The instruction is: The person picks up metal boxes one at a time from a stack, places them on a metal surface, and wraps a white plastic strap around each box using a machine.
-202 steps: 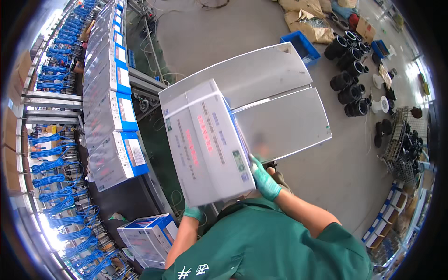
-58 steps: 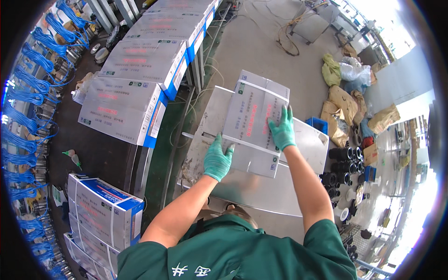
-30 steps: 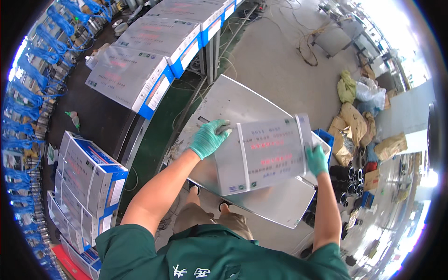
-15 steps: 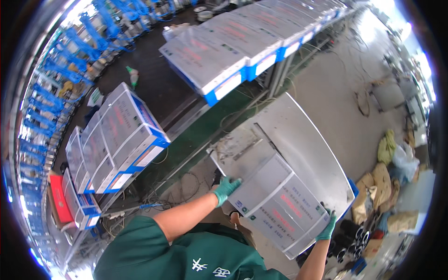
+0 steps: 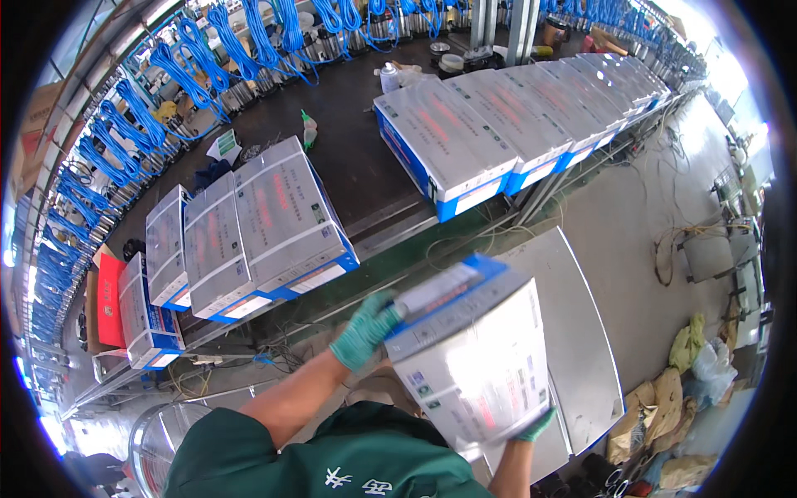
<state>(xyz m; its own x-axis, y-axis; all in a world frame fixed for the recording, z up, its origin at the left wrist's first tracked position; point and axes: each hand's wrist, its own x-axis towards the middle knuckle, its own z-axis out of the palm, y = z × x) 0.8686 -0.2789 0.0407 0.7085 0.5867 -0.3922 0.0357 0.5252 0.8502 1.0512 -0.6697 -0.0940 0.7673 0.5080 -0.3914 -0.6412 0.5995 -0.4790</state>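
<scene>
A grey-and-white carton with blue sides is held tilted in front of my body, off the metal-topped table. My left hand, in a green glove, grips its left end near the upper corner. At its lower right side is my right hand, also gloved, with the fingers partly hidden behind the carton. Glare washes out part of the carton's face.
Strapped cartons stand on the dark workbench at left, beside a red box. A row of similar cartons lines the bench at right. Blue cable coils hang behind. Brown sacks lie on the floor.
The carton has been lifted off the metal top, tilted up and moved left, held between both hands. My view has turned, so the bench cartons now appear lower and further right.
</scene>
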